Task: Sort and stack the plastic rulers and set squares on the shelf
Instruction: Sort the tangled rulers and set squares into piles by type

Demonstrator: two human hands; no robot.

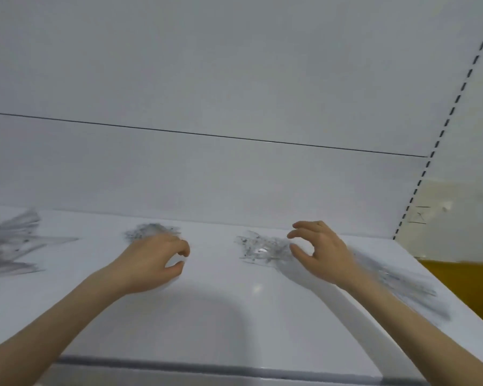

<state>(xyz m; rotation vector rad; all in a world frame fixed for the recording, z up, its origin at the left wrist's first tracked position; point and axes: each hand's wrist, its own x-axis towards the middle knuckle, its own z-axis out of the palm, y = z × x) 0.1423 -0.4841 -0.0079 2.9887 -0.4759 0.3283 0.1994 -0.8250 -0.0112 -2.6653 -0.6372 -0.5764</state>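
Rulers and set squares: clear plastic, blurred, in four loose heaps on the white shelf (pixel 221 296): far-left heap (pixel 9 246), rear heap (pixel 151 229), centre heap (pixel 258 249), right heap (pixel 402 282).
Progress: apparently early; no tidy stack is visible.
Right hand (pixel 318 252): relaxed claw beside the centre heap, grasping nothing.
Left hand (pixel 154 257): curled in front of the rear heap; its grasp cannot be told.

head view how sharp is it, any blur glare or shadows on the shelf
Head view: soft overall; the far-left pile and right pile of clear plastic smear into grey streaks, markings unreadable. Head view: a broad soft shadow lies on the shelf towards its front edge, with a small glare spot just beyond it.
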